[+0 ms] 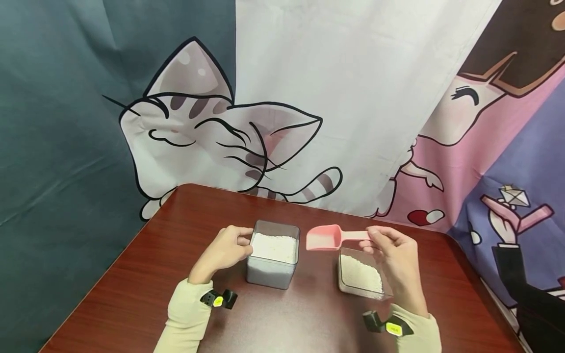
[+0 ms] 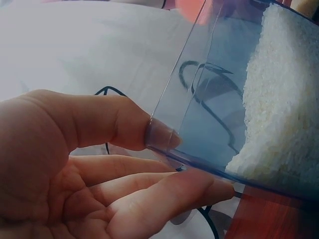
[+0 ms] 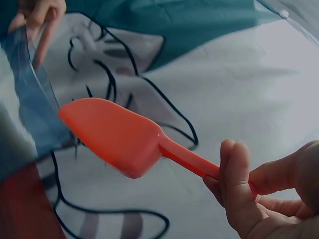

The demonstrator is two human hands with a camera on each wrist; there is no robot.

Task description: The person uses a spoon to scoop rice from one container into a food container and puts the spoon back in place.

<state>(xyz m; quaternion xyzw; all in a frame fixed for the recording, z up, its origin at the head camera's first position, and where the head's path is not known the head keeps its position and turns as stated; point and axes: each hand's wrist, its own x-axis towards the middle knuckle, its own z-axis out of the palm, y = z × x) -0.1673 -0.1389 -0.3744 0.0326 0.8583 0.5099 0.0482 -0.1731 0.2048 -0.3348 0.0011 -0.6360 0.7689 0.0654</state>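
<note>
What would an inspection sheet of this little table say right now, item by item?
Surface: dark red-brown wooden table, no spills visible.
Job's things: tall clear container nearly full of white grains; low clear container partly filled with the same; pink scoop held in the air between them, bowl looks empty.
Clutter: nothing seen.
Hands: left hand grips the tall container's side and rim; right hand pinches the scoop's handle with its fingers.
Cables: nothing seen; a small black and yellow device sits on each wrist.
Surroundings: cartoon cat curtain hangs behind the table.
</note>
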